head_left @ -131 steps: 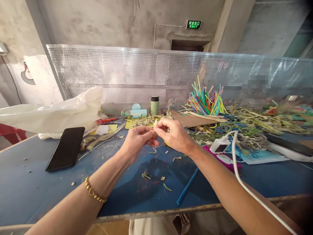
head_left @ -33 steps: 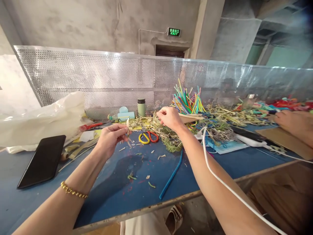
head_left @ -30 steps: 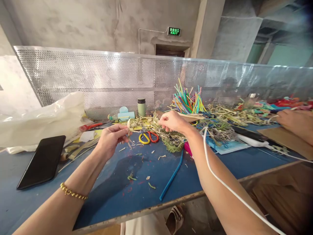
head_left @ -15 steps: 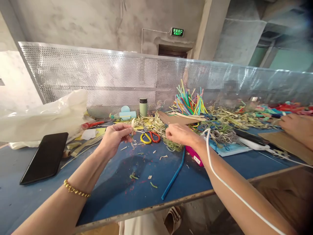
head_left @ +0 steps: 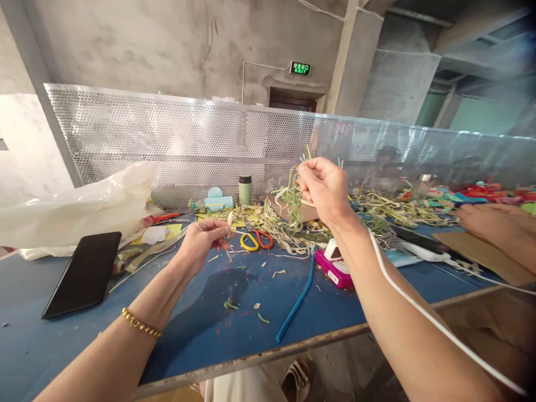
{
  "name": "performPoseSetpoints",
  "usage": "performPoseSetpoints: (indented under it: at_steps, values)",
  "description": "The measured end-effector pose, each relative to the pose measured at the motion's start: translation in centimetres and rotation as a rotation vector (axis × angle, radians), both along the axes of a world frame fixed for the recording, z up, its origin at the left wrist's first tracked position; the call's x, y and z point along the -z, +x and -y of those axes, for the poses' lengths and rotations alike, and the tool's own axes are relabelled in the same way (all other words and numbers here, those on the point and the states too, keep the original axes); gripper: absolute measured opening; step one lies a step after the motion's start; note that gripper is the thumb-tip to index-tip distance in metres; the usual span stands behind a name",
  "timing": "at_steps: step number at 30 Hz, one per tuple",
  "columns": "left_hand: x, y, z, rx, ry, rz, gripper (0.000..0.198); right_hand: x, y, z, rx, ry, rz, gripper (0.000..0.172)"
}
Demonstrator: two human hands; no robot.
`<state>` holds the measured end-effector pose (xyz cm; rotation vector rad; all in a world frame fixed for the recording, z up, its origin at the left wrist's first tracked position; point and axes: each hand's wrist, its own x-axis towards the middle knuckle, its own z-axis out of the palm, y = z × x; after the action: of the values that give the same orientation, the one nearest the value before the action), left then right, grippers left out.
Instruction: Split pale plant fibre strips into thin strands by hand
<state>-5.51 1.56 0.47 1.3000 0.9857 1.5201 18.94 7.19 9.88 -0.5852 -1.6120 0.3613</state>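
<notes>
My left hand [head_left: 206, 239] is closed over the table, its fingertips pinching a small pale strip [head_left: 230, 219] that looks like dried husk. Just right of it lie scissors [head_left: 256, 240] with one yellow and one red handle. My right hand [head_left: 325, 187] is raised above the scrap pile, fingers pinched on a bundle of green cord [head_left: 295, 207] that hangs down in loose loops. Beneath and behind the cord spreads a heap of pale and green strips [head_left: 274, 226]. Where the cord's lower end meets the heap I cannot make out.
A magenta power strip [head_left: 335, 273] and a blue stick [head_left: 296, 306] lie near my right forearm. White cable [head_left: 389, 282] crosses that arm. At left are a black phone [head_left: 84, 273] and plastic bag [head_left: 84, 206]. Another person's hands [head_left: 494, 226] work at far right.
My right hand has risen from the heap, lifting the green cord with it. More of the power strip shows. My left hand stays nearly in place with the pale strip.
</notes>
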Motion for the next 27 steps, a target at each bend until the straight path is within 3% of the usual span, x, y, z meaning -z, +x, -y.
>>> performPoseSetpoints:
  at_steps: [8, 15, 19, 27]
  values:
    - [-0.3, -0.2, 0.0, 0.099, 0.026, 0.082, 0.023, 1.9, -0.7, -2.2, -0.037, -0.06, 0.317, 0.02]
    - [-0.5, 0.2, 0.5, 0.245, 0.056, 0.124, 0.019, 3.5, -4.5, -0.1, -0.199, -0.136, 0.583, 0.02]
    - [-0.7, 0.4, 0.9, 0.369, 0.006, 0.087, 0.019, 4.1, -5.8, 1.3, -0.206, -0.049, 0.681, 0.017]
    - [-1.0, -1.0, 0.2, 0.265, -0.053, 0.065, 0.014, 4.0, -3.2, 0.1, -0.103, -0.052, 0.715, 0.021]
